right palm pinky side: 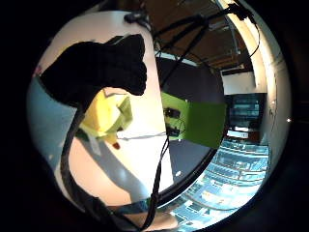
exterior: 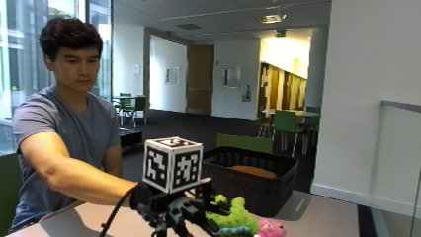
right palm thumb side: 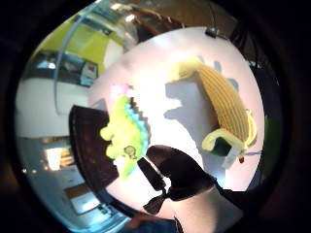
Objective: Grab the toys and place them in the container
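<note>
Two soft toys show in the outside view: a green plush [exterior: 231, 217] and a pink toy [exterior: 271, 229] on the surface [exterior: 315, 217], just before the dark woven container [exterior: 248, 183]. The gloved right hand [exterior: 172, 207] hovers beside them. In the thumb side palm view the green plush [right palm thumb side: 127, 138] lies near a yellow knitted toy [right palm thumb side: 224, 104]. Whether the grip is wide or narrow, I cannot tell.
</note>
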Available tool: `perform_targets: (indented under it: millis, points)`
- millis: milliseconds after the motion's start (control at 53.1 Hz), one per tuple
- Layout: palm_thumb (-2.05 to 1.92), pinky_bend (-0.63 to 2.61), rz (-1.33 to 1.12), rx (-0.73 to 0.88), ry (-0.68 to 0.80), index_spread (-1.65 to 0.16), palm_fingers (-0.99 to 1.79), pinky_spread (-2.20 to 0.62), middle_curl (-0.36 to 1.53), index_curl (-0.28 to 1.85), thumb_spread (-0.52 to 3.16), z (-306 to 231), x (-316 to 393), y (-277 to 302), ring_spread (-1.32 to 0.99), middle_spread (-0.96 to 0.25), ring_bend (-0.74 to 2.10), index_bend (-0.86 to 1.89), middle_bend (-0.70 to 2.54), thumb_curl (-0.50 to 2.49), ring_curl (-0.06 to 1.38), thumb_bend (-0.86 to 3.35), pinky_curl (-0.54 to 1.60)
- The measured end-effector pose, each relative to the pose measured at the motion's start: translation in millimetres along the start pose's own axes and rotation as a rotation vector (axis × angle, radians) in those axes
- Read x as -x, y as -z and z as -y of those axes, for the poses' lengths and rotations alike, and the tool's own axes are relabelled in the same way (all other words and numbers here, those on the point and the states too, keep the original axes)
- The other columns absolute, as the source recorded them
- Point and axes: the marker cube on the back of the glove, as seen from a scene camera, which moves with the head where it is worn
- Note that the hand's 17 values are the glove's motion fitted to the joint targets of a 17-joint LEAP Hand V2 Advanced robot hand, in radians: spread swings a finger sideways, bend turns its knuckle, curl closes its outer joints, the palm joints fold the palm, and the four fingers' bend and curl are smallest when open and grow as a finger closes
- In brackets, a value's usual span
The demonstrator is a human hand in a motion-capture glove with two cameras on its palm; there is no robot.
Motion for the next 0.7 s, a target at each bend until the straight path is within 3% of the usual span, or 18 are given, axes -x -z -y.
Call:
perform_targets:
  millis: [489, 678, 696]
  points:
    - [-0.04, 1.38, -0.029, 0.089, -0.081, -0.29, -0.22, 0.06, 0.33, 0.06, 1.0, 11.5, -3.3, -99.1, 0.01, -0.01, 0.51, 0.03, 0.16, 0.26, 0.25, -0.05, 0.35]
    - [0.12, 1.36, -0.092, -0.01, -0.111, -0.31, 0.08, -0.02, 0.37, 0.02, 1.31, 15.9, -2.1, -91.4, -0.07, -0.03, 0.89, 0.02, 0.29, 0.27, 0.35, 0.09, 0.34]
    - [0.1, 1.37, -0.119, -0.024, -0.108, -0.31, 0.01, -0.01, 0.36, 0.02, 1.3, 16.3, -1.3, -89.8, -0.07, -0.03, 0.88, 0.02, 0.27, 0.26, 0.33, 0.07, 0.34]
